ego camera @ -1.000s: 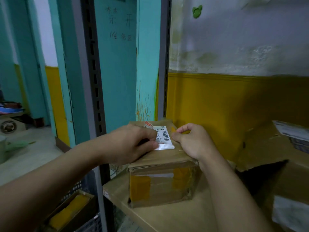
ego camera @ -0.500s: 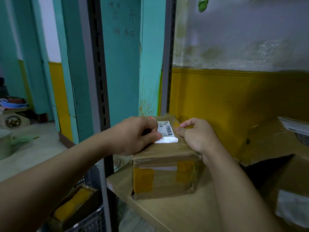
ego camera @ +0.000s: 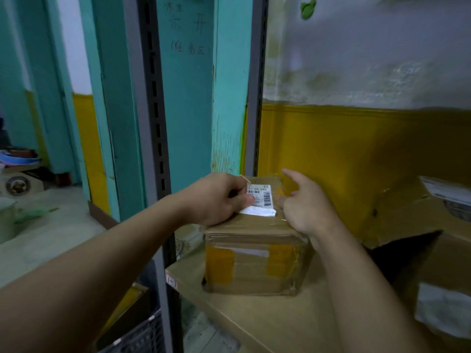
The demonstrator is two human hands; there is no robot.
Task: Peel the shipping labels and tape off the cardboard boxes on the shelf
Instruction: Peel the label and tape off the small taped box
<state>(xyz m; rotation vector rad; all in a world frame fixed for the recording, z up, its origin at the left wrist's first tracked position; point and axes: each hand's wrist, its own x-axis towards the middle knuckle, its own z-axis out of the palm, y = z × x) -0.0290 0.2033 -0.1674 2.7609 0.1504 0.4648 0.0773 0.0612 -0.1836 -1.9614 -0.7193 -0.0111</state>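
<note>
A small cardboard box [ego camera: 254, 266] wrapped in clear and yellow tape stands on the shelf board [ego camera: 254, 324]. On its top lies a white shipping label [ego camera: 262, 200] with barcodes; the label's near edge is lifted and folded up. My left hand [ego camera: 216, 200] pinches the label's left near corner between thumb and fingers. My right hand [ego camera: 303, 205] rests on the box's right top edge, its index finger pointing up and away and its other fingers bent against the box beside the label.
Grey slotted shelf posts [ego camera: 153, 149] rise left of the box. A larger open cardboard box [ego camera: 420, 225] with its own labels sits to the right. A yellow and white wall stands behind. A dark crate [ego camera: 137, 335] sits below at the left.
The label's near edge has peeled up a little further. My right index finger has lifted off the box top and now points upward. The view has shifted slightly.
</note>
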